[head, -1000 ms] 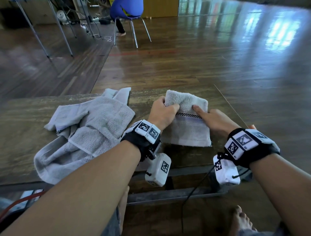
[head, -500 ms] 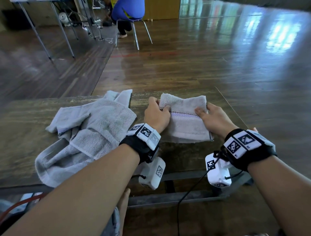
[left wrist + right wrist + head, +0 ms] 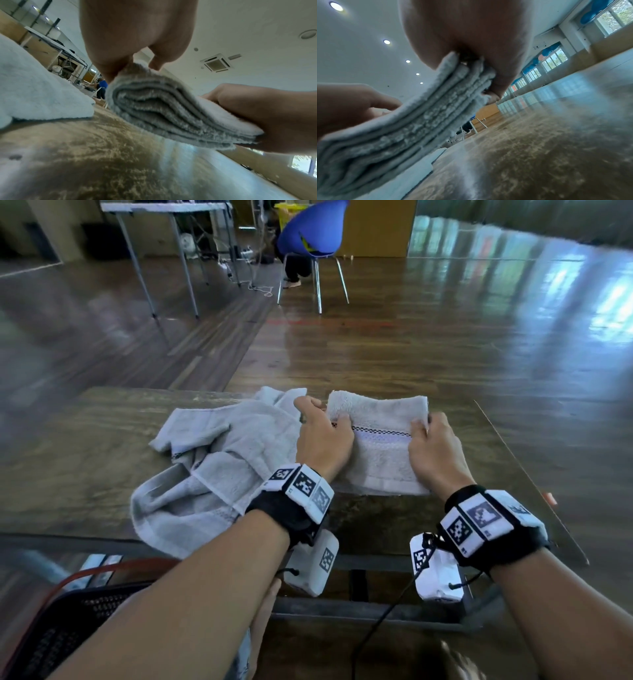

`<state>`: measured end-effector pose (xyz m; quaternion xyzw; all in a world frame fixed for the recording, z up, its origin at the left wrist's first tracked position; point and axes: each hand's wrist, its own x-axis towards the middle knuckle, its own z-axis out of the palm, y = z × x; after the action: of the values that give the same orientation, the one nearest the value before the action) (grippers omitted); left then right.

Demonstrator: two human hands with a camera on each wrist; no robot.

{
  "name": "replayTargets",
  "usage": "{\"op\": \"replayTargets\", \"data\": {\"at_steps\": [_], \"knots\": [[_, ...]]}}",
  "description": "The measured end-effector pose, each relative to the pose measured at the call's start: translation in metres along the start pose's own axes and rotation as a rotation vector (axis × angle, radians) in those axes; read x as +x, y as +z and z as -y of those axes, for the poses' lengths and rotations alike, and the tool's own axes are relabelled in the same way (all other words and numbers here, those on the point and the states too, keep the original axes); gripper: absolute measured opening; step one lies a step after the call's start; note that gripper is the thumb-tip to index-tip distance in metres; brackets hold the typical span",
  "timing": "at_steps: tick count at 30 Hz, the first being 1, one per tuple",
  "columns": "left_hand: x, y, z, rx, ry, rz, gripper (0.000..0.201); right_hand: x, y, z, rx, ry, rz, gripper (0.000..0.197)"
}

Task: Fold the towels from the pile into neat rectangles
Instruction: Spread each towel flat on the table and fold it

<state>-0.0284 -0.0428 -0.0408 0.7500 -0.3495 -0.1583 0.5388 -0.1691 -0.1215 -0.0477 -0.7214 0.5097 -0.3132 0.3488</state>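
A folded grey towel (image 3: pixel 380 450) with a checkered stripe is held between both hands over the wooden table (image 3: pixel 68 460). My left hand (image 3: pixel 322 436) grips its left edge, and my right hand (image 3: pixel 430 446) grips its right edge. In the left wrist view the stacked layers of the folded towel (image 3: pixel 171 115) hang clear of the tabletop, pinched by the left hand (image 3: pixel 137 65). In the right wrist view the right hand (image 3: pixel 471 65) pinches the same layered towel (image 3: pixel 402 132). An unfolded crumpled grey towel (image 3: pixel 219 470) lies on the table to the left.
A blue chair (image 3: pixel 311 237) with a seated person stands on the wooden floor beyond the table. A folding table (image 3: pixel 164 234) is at the back left. A black basket (image 3: pixel 68 625) sits by my left arm below the table's near edge.
The top flap came down, finishing the fold. Both hands shifted to the towel's side edges and lifted it off the table.
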Motion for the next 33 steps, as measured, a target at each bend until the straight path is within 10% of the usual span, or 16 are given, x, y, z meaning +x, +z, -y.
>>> {"op": "replayTargets", "data": {"at_steps": [10,19,33], "knots": [[-0.021,-0.072,-0.012,0.010,0.104,0.175,0.014,-0.045,0.001,0.058,0.205,-0.040,0.139,0.025],[-0.062,-0.250,-0.043,-0.106,0.071,-0.001,0.018,-0.103,0.024,0.205,0.147,-0.387,0.326,0.035],[-0.239,-0.406,0.199,-0.237,-0.435,-0.435,0.013,-0.260,0.278,0.260,-0.336,-0.552,0.997,0.040]]}}
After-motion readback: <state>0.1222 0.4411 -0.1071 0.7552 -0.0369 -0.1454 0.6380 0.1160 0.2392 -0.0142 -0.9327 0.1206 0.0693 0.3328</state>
